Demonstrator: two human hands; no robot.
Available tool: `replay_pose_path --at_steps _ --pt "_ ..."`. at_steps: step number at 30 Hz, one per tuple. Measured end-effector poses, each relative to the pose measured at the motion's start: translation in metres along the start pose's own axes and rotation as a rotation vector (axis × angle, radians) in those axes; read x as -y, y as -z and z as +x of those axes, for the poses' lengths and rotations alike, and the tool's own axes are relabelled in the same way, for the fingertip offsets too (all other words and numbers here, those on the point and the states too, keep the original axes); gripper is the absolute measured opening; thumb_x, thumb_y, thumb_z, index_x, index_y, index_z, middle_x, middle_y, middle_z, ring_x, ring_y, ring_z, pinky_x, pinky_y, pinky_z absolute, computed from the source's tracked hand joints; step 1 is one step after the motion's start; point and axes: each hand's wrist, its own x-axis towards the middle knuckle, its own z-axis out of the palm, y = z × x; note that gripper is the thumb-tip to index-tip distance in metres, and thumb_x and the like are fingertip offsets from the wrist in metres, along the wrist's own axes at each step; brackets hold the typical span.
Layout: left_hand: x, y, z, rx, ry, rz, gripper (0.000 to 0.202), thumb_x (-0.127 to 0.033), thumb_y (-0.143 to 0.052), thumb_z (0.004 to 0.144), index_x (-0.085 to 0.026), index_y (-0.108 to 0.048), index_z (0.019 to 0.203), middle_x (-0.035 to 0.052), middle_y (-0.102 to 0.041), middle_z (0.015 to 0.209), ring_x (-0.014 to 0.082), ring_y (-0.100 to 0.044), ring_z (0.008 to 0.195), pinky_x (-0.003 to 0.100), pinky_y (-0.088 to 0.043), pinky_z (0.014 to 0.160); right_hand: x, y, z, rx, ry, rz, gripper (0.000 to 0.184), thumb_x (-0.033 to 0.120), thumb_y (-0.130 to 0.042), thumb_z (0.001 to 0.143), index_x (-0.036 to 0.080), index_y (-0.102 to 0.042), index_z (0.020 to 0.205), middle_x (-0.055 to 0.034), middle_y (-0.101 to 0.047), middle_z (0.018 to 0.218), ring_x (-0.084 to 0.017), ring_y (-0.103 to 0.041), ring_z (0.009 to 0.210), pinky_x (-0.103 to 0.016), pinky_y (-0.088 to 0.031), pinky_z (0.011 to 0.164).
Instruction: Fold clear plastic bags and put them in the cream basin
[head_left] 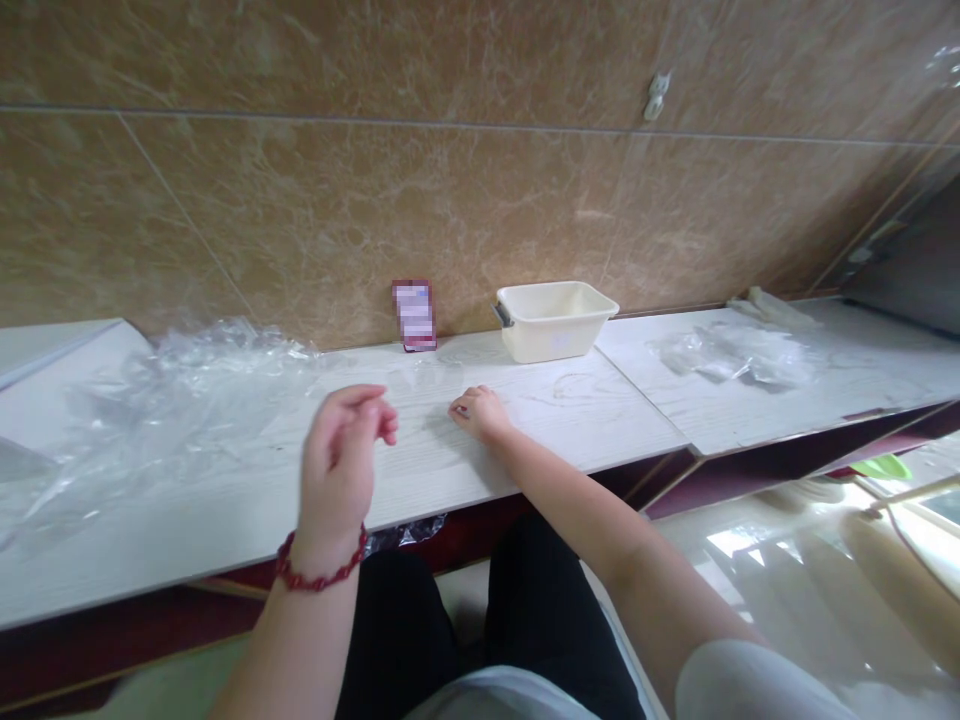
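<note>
Left to right: plastic film (202, 400) on counter (450, 480). Left hand (337, 460) raised beside film, relaxed, empty; red bead bracelet (322, 565). Right hand (480, 415) released, fingertips on counter. Pixelated card (414, 315), white tub (555, 320) against tile wall (337, 180); more film (735, 355).

Crumpled clear plastic film (217, 400), loose, spread low along white woodgrain counter (570, 420), just beyond raised left hand (339, 450).
</note>
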Motion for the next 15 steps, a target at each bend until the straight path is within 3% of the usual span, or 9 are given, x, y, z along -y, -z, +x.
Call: replay_pose_path --at_steps 3,6,10,15 --pt "0.033 -0.024 0.029 0.257 0.322 0.210 0.026 -0.033 -0.054 0.070 -0.017 -0.052 0.092 0.0021 -0.057 0.070 0.0131 -0.055 0.061 0.023 -0.044 0.051 0.001 0.001 0.000 -0.005 -0.025 -0.012 0.020 0.030 -0.047 0.077 0.023 -0.064 0.083 -0.0038 -0.059 0.083 -0.015 -0.047 0.081 -0.028 -0.033 0.076" --pt "0.070 -0.047 0.057 0.326 0.594 0.246 0.022 -0.029 -0.054 0.070 -0.015 -0.051 0.087 0.0020 -0.056 0.063 0.0112 -0.053 0.052 0.022 -0.043 0.048 0.001 0.002 0.001 -0.021 -0.035 -0.010 0.018 0.029 -0.048 0.076 0.024 -0.064 0.083 -0.0030 -0.059 0.082 -0.016 -0.047 0.081 -0.028 -0.033 0.075" --pt "0.096 -0.063 0.079 0.355 0.630 0.194 0.023 -0.023 -0.058 0.066 -0.014 -0.049 0.085 0.0022 -0.057 0.061 0.0105 -0.054 0.052 0.021 -0.044 0.050 0.000 0.000 0.001 -0.019 -0.036 -0.026 0.017 0.031 -0.050 0.074 0.025 -0.064 0.083 -0.0030 -0.059 0.083 -0.017 -0.046 0.083 -0.029 -0.033 0.073" --pt "0.108 -0.061 0.090 0.380 0.657 0.151 0.016 -0.015 -0.061 0.060 -0.013 -0.052 0.073 -0.0002 -0.055 0.054 0.0087 -0.054 0.049 0.020 -0.044 0.051 -0.006 0.002 -0.005 -0.050 -0.065 0.025 0.035 0.039 -0.057 0.066 0.029 -0.057 0.099 -0.0023 -0.056 0.094 -0.019 -0.045 0.090 -0.031 -0.034 0.076"
